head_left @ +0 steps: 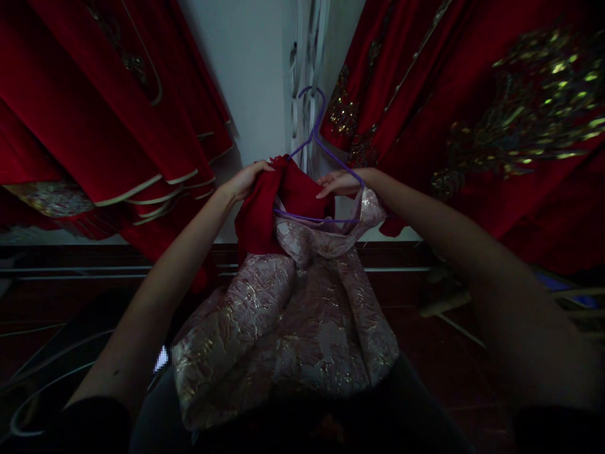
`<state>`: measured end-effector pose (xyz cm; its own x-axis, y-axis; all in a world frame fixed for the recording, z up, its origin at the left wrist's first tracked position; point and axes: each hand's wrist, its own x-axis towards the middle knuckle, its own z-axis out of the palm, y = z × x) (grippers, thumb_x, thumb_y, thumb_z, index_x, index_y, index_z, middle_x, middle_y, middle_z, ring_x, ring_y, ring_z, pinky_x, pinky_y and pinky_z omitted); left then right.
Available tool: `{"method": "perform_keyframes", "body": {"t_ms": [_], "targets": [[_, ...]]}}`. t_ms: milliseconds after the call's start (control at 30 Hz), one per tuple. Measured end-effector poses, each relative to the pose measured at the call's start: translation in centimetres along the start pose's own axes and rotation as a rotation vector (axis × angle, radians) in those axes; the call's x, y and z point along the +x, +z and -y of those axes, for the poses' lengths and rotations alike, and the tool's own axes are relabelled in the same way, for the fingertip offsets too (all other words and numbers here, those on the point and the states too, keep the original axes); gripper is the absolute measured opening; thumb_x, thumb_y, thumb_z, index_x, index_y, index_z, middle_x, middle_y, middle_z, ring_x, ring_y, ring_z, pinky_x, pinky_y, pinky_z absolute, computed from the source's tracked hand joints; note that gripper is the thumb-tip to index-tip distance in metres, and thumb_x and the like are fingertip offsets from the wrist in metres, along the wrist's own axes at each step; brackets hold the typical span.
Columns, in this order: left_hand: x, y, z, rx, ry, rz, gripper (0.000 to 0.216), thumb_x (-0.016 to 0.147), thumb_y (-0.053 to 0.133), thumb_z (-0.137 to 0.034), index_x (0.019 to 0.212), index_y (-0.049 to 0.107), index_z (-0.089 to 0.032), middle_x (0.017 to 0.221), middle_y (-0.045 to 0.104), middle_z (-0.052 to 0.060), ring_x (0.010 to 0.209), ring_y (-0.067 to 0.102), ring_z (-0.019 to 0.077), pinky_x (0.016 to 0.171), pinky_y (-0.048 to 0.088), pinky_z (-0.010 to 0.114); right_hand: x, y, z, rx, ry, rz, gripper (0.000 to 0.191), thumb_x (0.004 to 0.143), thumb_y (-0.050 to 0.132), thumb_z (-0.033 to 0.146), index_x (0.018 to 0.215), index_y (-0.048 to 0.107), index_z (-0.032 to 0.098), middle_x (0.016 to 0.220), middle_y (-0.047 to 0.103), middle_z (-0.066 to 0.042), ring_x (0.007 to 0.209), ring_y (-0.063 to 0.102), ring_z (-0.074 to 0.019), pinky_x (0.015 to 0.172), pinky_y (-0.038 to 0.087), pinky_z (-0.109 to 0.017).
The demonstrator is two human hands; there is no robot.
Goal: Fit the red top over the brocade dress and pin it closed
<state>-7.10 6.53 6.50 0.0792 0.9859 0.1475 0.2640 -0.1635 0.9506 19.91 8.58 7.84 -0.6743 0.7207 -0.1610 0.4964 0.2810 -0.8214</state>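
A purple hanger [317,126] stands in the middle, its hook up against a pale upright piece of metalwork. From its right shoulder hangs a shiny pinkish dress [312,328] with gold patterning, which spreads down over my lap. A red garment [258,214] lies over the hanger's left shoulder and continues behind the neck opening. My left hand [246,180] is closed on the red garment's upper left edge. Under the hanger's right arm, my right hand [345,183] reaches inward with thumb and fingers apart, close to the red cloth. Whether it touches the cloth is unclear.
Red draped cloths with pale trim [142,189] hang at left. More red cloth with gold sequins [534,107] hangs at right. Behind the hanger are a pale wall [241,75] and scrolled white metalwork [307,38]. Dark reddish floor [439,359] lies below; the light is dim.
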Motion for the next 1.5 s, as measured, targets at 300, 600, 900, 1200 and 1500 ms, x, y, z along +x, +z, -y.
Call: {"method": "perform_keyframes", "body": {"t_ms": [300, 600, 900, 1200, 1500], "targets": [[-0.3, 3.4, 3.1, 0.660, 0.597, -0.104, 0.027, 0.089, 0.047, -0.044, 0.091, 0.058, -0.019, 0.113, 0.054, 0.013, 0.119, 0.045, 0.0309, 0.105, 0.035, 0.048, 0.6, -3.7, -1.2, -0.589, -0.252, -0.593, 0.022, 0.063, 0.073, 0.023, 0.081, 0.060, 0.020, 0.085, 0.063, -0.004, 0.081, 0.059, -0.0217, 0.076, 0.049, -0.036], [-0.2, 3.2, 3.5, 0.792, 0.658, -0.155, 0.029, 0.091, 0.044, -0.044, 0.097, 0.057, -0.019, 0.112, 0.051, 0.015, 0.119, 0.045, 0.0328, 0.101, 0.037, 0.049, -6.3, -5.0, -4.6, -0.923, -0.176, -1.243, 0.020, 0.086, 0.049, 0.023, 0.102, 0.062, 0.023, 0.110, 0.056, -0.010, 0.109, 0.050, -0.0295, 0.089, 0.044, -0.050], [-0.7, 4.2, 3.7, 0.852, 0.659, -0.190, 0.029, 0.092, 0.044, -0.043, 0.098, 0.058, -0.019, 0.114, 0.051, 0.016, 0.116, 0.047, 0.0324, 0.098, 0.039, 0.046, -12.3, -5.0, -9.7, -0.872, 0.019, -1.546, 0.028, 0.080, 0.050, 0.014, 0.099, 0.071, 0.018, 0.106, 0.055, -0.018, 0.104, 0.048, -0.0291, 0.090, 0.039, -0.045], [-2.8, 5.5, 2.6, 0.972, 0.517, -0.269, 0.035, 0.095, 0.038, -0.042, 0.108, 0.058, -0.017, 0.127, 0.047, 0.017, 0.121, 0.044, 0.0328, 0.100, 0.036, 0.045, -13.0, 3.0, -4.7, -0.649, -0.101, -1.241, 0.023, 0.079, 0.062, 0.029, 0.099, 0.067, 0.020, 0.087, 0.066, -0.006, 0.080, 0.061, -0.0209, 0.075, 0.049, -0.035], [-3.6, 6.8, 2.5, 0.936, 0.510, -0.295, 0.034, 0.094, 0.041, -0.042, 0.108, 0.060, -0.018, 0.125, 0.048, 0.017, 0.120, 0.044, 0.0333, 0.098, 0.036, 0.046, -6.1, 3.9, -4.1, -0.279, -0.172, -1.424, 0.025, 0.084, 0.056, 0.045, 0.086, 0.059, 0.020, 0.076, 0.062, -0.001, 0.071, 0.058, -0.0146, 0.070, 0.046, -0.028]]}}
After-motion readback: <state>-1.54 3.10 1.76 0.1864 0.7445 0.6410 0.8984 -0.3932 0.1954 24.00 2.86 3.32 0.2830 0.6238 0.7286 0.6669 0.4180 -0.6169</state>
